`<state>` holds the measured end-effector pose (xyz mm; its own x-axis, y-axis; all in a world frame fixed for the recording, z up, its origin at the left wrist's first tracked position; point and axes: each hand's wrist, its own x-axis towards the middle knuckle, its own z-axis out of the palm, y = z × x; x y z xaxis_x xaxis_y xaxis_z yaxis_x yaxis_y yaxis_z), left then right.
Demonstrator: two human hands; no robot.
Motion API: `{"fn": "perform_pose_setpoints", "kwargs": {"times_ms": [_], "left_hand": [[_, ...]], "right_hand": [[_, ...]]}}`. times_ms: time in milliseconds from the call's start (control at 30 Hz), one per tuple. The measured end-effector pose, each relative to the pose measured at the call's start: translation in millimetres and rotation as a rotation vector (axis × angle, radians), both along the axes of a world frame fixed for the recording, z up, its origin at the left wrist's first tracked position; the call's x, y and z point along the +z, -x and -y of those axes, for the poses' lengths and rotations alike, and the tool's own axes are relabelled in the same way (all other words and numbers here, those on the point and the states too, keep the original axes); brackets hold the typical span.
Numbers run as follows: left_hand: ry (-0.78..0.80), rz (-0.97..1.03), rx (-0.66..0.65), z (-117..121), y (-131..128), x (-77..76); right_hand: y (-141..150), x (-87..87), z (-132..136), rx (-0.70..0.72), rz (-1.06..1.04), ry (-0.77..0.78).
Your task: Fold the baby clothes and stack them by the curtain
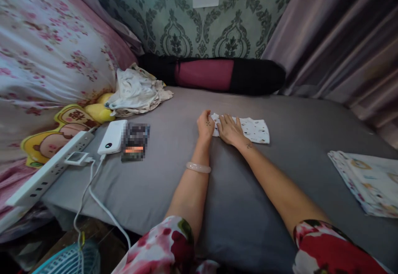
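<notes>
A small white cloth with a scattered dark print (256,131) lies folded flat on the grey sheet in front of me. My left hand (205,125) is at its left edge, fingers curled in and closed on that edge; the fingertips are partly hidden. Spread flat across the cloth's left half is my right hand (229,129), palm down with the fingers extended. The two hands are side by side, nearly touching. A pale bangle (198,167) circles my left forearm.
Crumpled pale cloths (139,91) are heaped at back left, and folded printed cloths (370,183) lie at right. A power bank (112,137), a blurred-out item (135,141) and a power strip (51,168) with cables sit left. A black-and-maroon roll (205,75) lines the wall.
</notes>
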<state>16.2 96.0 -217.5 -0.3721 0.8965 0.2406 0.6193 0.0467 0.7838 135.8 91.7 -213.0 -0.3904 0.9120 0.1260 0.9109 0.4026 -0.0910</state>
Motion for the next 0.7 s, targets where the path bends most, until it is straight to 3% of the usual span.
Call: {"fn": "perform_pose_setpoints", "kwargs": {"times_ms": [300,533,700], "left_hand": [[-0.016,-0.076,-0.129,-0.4,-8.4,-6.0],[-0.032,-0.151,-0.285,0.6,-17.6,-9.2],[-0.025,-0.203,-0.324,-0.7,-18.8,-12.5]], "right_hand": [[-9.8,-11.9,-0.4,-0.022,0.014,0.049],[-12.7,-8.0,0.5,-0.007,-0.010,0.101],[-22.5,-2.7,0.4,-0.006,-0.099,0.157]]}}
